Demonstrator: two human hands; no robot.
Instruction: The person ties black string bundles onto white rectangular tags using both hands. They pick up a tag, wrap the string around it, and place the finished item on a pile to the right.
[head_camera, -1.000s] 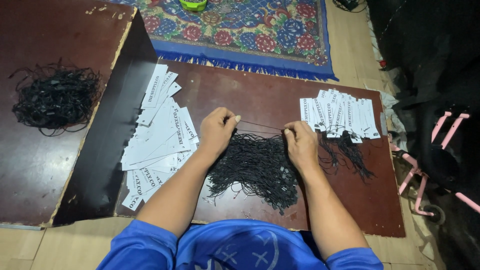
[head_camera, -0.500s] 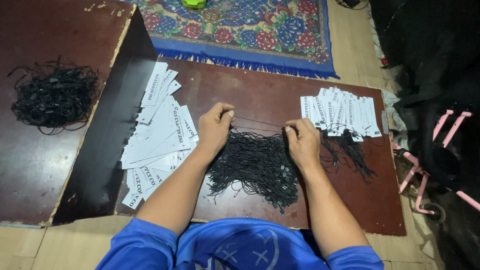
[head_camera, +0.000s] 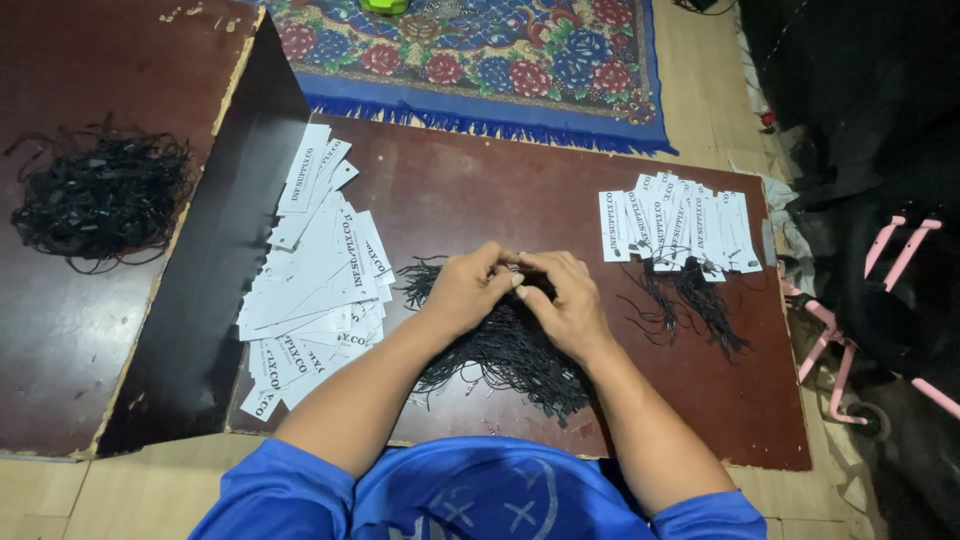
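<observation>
Strings (head_camera: 500, 350) heap runs toward person, left hand (head_camera: 465, 290) and right hand (head_camera: 565, 300) pinching its far end

The left hand (head_camera: 468, 288) and the right hand (head_camera: 568, 300) are now together, fingertips touching, above the far edge of the pile of black strings (head_camera: 505, 345). A second ago they sat well apart over that pile, a single string stretched taut between them; half a second ago they were a little nearer. That taut string no longer shows across the pile.
</observation>
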